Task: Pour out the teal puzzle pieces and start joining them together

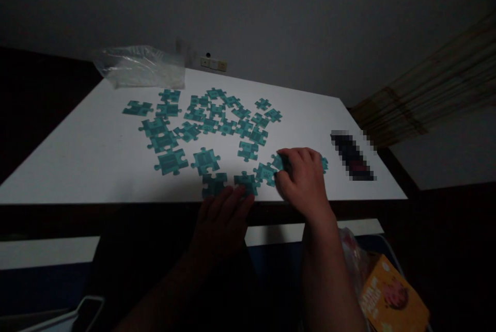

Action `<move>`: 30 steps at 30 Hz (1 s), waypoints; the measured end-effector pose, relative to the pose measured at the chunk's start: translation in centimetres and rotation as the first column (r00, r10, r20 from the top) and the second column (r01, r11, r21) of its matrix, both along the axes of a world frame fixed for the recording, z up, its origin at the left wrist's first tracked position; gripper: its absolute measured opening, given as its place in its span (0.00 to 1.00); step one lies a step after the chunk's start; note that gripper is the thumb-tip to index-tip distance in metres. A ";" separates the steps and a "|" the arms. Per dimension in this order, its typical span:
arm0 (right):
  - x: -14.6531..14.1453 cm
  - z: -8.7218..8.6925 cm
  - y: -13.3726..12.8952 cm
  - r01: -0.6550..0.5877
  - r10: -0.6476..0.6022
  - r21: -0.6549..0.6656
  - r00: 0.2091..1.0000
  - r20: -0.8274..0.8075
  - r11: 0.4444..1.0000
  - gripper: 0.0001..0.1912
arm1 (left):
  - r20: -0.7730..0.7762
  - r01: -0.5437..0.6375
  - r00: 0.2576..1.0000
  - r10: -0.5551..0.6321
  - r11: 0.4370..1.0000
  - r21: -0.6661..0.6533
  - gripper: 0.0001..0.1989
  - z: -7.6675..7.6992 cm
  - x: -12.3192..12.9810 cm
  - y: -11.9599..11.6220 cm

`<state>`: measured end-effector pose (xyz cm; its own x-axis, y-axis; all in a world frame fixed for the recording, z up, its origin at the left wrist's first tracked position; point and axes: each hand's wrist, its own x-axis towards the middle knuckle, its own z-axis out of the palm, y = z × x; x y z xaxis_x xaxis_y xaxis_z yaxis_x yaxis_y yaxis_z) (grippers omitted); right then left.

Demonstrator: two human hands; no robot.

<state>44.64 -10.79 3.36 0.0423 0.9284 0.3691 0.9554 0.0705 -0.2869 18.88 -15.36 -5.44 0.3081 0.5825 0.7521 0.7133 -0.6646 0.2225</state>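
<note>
Teal jigsaw puzzle pieces (227, 126) lie scattered over the white table, mostly in its middle and left part. My left hand (222, 213) rests at the near table edge with its fingers stretched out. Its fingertips touch the near side of a puzzle piece (246, 181), and another puzzle piece (214, 183) lies just to the left. My right hand (304, 177) is curled over the pieces at the right, thumb and forefinger around a dark puzzle piece (285, 162), partly hidden. Beside it lies a puzzle piece (265, 173); one more piece (324, 164) peeks out behind the knuckles.
A clear plastic bag (145, 67) sits at the table's far left corner. A dark, blurred-out object (352, 156) lies on the right side. Below the table edge at lower right are an orange box (395, 296) and a plastic wrapper (352, 249). Wall sockets (213, 64) are behind the table (96, 167).
</note>
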 end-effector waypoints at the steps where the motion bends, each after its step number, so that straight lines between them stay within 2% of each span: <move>1: 0.0 -0.1 0.0 0.020 -0.020 -0.006 1.000 0.002 1.000 0.25 | 0.002 -0.002 1.000 0.002 1.000 0.001 0.22 0.0 0.1 0.0; 8: -0.4 -0.1 0.1 0.110 -0.109 0.016 0.993 -0.048 0.994 0.21 | 0.010 -0.032 0.999 0.032 0.999 0.028 0.20 -0.2 0.4 0.1; 11: -0.3 0.0 -0.1 0.075 -0.070 0.070 0.995 -0.069 0.995 0.20 | 0.011 -0.040 0.999 0.040 0.999 0.030 0.20 -0.4 0.6 0.2; 14: 0.0 0.1 -0.3 0.031 -0.023 0.109 0.997 -0.079 0.994 0.24 | 0.019 -0.039 0.999 0.039 0.999 0.036 0.21 -0.6 0.7 0.2; 21: 0.0 -0.2 -0.3 0.006 -0.004 0.034 0.998 -0.065 0.999 0.30 | 0.006 -0.029 1.000 0.029 0.999 0.031 0.22 -0.9 0.6 0.1; 30: -0.1 -0.2 0.0 0.049 -0.043 0.088 0.997 -0.068 0.995 0.20 | -0.002 -0.035 0.999 0.035 0.999 0.039 0.25 -1.2 0.5 0.0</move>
